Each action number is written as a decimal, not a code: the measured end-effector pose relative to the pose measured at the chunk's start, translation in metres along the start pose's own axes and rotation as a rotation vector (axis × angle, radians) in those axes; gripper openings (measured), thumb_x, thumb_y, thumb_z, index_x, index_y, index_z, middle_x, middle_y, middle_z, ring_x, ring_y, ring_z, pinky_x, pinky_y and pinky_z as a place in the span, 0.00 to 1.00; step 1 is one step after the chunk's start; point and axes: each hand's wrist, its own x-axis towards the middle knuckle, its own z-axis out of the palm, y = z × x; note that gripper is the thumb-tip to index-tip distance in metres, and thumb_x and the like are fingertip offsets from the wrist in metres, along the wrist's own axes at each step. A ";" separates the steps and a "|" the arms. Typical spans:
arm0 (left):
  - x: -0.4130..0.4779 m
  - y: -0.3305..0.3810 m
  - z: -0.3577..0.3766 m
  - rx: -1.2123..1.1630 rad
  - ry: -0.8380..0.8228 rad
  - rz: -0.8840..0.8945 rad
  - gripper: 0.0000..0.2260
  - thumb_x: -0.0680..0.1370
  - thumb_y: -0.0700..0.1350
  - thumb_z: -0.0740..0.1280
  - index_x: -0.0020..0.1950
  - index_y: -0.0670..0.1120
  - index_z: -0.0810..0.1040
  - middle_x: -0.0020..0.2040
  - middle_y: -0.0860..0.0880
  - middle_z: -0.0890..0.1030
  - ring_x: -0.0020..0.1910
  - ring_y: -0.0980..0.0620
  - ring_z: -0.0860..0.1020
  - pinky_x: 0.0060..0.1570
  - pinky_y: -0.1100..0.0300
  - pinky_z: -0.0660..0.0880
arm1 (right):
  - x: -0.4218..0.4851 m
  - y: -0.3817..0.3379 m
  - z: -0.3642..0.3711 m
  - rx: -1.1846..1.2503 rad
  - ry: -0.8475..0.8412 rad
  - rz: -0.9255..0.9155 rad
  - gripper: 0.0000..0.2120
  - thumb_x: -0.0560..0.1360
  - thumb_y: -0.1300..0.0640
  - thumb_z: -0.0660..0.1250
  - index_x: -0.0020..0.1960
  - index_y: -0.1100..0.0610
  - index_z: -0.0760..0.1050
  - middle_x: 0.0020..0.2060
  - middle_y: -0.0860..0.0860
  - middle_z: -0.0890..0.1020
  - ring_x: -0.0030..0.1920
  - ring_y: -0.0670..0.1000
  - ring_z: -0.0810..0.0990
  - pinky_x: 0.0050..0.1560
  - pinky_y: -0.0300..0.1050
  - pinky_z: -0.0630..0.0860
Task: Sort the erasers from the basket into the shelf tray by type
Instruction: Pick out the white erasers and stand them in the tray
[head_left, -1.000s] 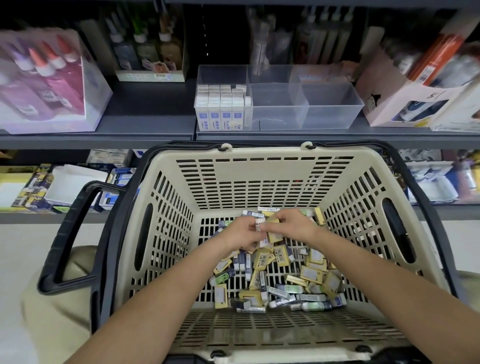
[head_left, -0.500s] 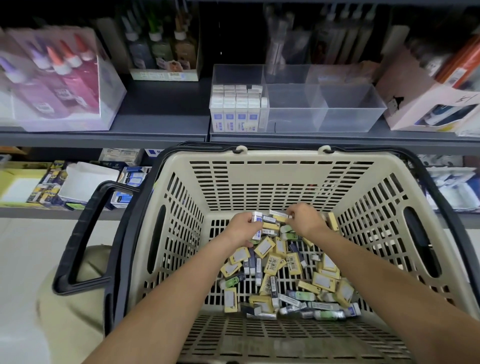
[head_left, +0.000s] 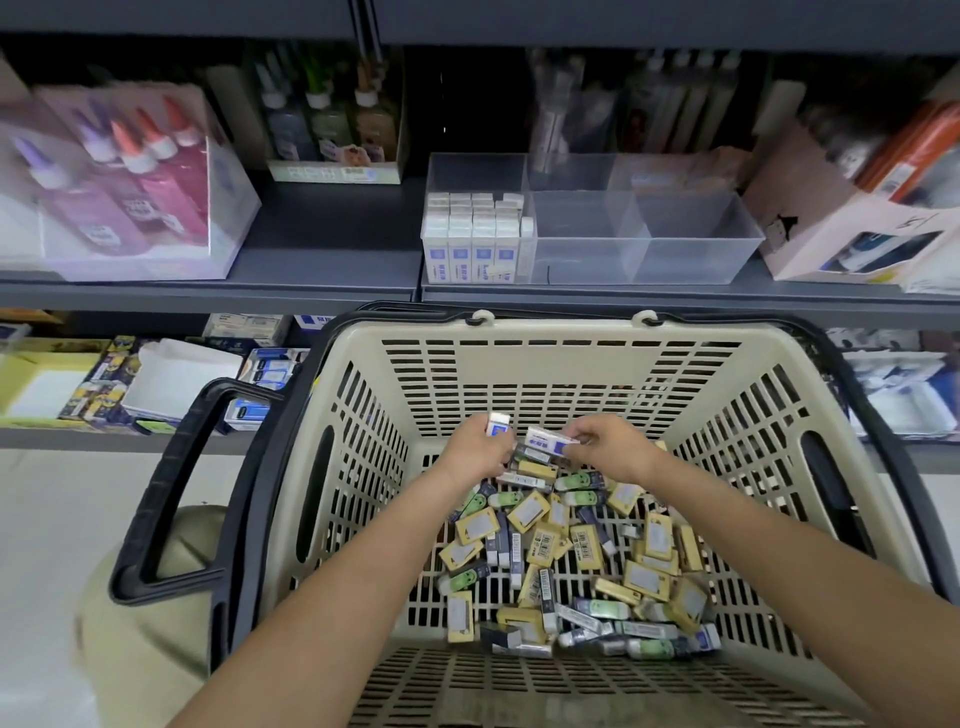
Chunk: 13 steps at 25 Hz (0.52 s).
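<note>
Two erasers are in my grasp, mid-frame: my left hand (head_left: 475, 456) curls its fingers (head_left: 492, 442) round a white-and-blue eraser (head_left: 498, 423); my right hand (head_left: 610, 449) pinches a second eraser (head_left: 550, 442). Mixed erasers (head_left: 571, 545) litter the beige basket (head_left: 561, 358) below. Upper centre, the clear shelf tray (head_left: 691, 260) holds white erasers (head_left: 470, 239) in its left compartment.

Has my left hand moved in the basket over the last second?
Yes. Against the basket's far wall, the left hand has shifted left and up, away from the right hand, now holding a white eraser.
</note>
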 end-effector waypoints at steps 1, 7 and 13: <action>-0.001 0.003 0.000 -0.015 -0.002 0.011 0.06 0.79 0.40 0.60 0.42 0.45 0.71 0.37 0.49 0.74 0.35 0.55 0.73 0.37 0.61 0.72 | -0.006 -0.006 -0.005 0.115 -0.041 -0.008 0.07 0.75 0.61 0.66 0.53 0.59 0.79 0.43 0.56 0.83 0.36 0.47 0.78 0.37 0.38 0.75; -0.013 0.025 -0.003 -0.146 -0.098 0.110 0.07 0.79 0.45 0.64 0.51 0.41 0.77 0.38 0.49 0.80 0.34 0.57 0.76 0.32 0.65 0.72 | -0.034 -0.039 -0.029 0.336 -0.031 -0.137 0.09 0.74 0.64 0.67 0.53 0.56 0.75 0.32 0.47 0.81 0.32 0.44 0.79 0.30 0.36 0.72; -0.024 0.064 -0.019 -0.193 -0.083 0.238 0.02 0.78 0.43 0.65 0.48 0.46 0.77 0.41 0.49 0.82 0.35 0.58 0.78 0.32 0.64 0.74 | -0.052 -0.068 -0.053 0.477 0.158 -0.277 0.15 0.71 0.66 0.70 0.54 0.52 0.76 0.38 0.52 0.82 0.36 0.47 0.81 0.43 0.37 0.78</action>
